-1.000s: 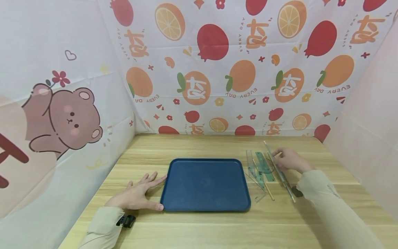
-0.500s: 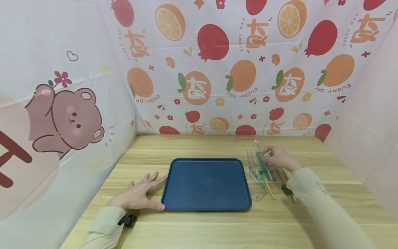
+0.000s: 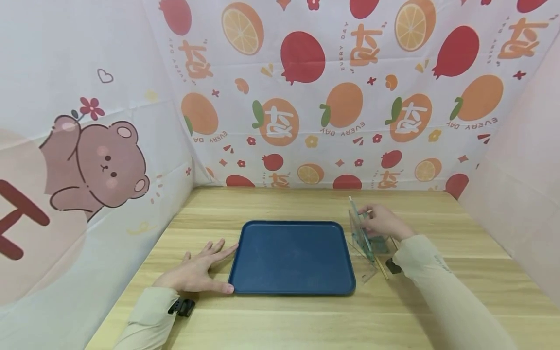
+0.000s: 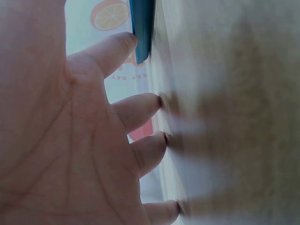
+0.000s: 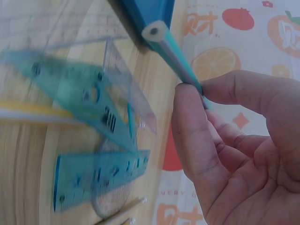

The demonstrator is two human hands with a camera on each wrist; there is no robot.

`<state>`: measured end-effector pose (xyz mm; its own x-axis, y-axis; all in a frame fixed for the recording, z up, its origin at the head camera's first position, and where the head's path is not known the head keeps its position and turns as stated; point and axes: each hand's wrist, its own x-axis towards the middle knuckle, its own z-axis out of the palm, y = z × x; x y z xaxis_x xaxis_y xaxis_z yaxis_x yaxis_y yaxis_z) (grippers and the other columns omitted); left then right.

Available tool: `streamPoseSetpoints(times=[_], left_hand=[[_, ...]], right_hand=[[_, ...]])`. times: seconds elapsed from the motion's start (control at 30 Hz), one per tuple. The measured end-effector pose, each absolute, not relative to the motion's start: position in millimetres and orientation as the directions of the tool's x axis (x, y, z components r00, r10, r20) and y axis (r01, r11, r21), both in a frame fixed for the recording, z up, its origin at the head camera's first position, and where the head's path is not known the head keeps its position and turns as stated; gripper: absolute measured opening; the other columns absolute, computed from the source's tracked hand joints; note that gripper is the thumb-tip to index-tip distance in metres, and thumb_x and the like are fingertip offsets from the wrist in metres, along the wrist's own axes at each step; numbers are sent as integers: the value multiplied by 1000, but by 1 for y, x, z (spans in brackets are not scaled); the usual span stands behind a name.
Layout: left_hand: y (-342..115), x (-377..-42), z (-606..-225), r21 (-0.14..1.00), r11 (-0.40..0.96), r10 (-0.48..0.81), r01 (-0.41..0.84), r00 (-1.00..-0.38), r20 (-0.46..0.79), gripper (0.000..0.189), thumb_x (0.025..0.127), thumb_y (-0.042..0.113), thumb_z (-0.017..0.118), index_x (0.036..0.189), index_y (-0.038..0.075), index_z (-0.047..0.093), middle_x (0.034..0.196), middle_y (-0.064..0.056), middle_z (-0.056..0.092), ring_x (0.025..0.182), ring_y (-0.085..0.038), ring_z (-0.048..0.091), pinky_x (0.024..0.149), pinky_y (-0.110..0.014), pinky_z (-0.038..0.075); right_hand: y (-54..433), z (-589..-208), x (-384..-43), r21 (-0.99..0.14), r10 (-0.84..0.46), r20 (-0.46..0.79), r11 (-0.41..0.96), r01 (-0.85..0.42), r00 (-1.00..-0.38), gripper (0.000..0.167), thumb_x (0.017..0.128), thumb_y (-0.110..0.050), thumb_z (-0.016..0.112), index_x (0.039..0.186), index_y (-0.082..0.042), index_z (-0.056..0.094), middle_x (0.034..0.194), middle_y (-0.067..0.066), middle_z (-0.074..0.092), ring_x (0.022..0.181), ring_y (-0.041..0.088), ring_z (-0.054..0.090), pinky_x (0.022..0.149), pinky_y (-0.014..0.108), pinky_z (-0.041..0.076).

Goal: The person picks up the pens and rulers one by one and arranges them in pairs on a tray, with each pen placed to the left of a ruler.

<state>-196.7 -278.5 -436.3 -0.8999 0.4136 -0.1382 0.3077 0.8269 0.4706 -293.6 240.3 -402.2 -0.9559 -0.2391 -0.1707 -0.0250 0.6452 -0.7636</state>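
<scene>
My right hand [image 3: 381,222] pinches a pale green pencil [image 5: 176,58] between thumb and fingers, lifted over the rulers. The pencil's flat end, with a dark lead core, faces the right wrist camera. Under it lie a green set square [image 5: 89,93], a short green ruler [image 5: 89,180] and a clear plastic ruler [image 5: 129,86]. My left hand [image 3: 197,273] is spread on the table at the left side of a blue tray [image 3: 292,257], thumb and index fingertip at its rim. In the left wrist view, the fingers reach down to the wood.
A yellow pencil [image 3: 382,269] lies across the pile, right of the tray. A clear set square [image 3: 369,276] sits near the tray's right edge. Two wooden sticks [image 5: 124,213] lie on the pile's far side. Printed cloth [image 3: 306,107] walls the table's back.
The right hand has carried the pencil left, from the right side of the ruler pile to over it, towards the tray. The left hand stays at the tray's edge.
</scene>
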Motion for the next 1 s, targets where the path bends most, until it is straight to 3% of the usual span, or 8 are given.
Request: streamPoseSetpoints(times=[0.53, 1.0], left_hand=[[-279, -198, -438, 470, 829, 412, 304, -900, -144, 111, 78, 67, 87, 170, 32, 34, 178, -26, 19, 163, -59, 8, 109, -96, 0], [-280, -198, -437, 476, 826, 415, 303, -898, -149, 110, 79, 66, 87, 170, 32, 34, 178, -26, 18, 163, -59, 8, 109, -96, 1]], right_hand=[[197, -410, -290, -785, -277, -178, 619, -34, -944, 50, 104, -9, 64, 150, 6, 52, 87, 10, 63, 72, 18, 69, 74, 42, 67], [154, -422, -287, -821, -294, -187, 571, -16, -937, 49, 100, -5, 68, 147, 3, 56, 88, 10, 64, 74, 17, 65, 74, 36, 68]])
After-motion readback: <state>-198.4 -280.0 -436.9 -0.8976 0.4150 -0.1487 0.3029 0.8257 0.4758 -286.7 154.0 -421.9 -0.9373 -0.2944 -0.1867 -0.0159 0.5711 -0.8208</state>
